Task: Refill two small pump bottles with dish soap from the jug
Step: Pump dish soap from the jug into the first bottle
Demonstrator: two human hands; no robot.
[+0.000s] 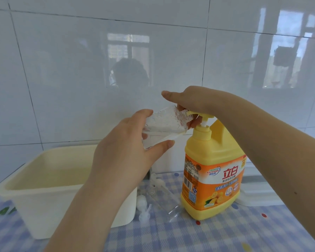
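At centre right of the frame the heavy, stiff jug point(212, 171) stands steady on the checked surface point(198, 235), so keep your right hand point(193, 102) pressing its pump head while your left hand point(127, 148) holds the light, slippery small bottle point(164, 122) round its body, mouth tilted against the spout.

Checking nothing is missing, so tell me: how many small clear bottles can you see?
2: one bottle tilted in the left hand at the jug's pump spout; the other bottle lying on the checked cloth between tub and jug.
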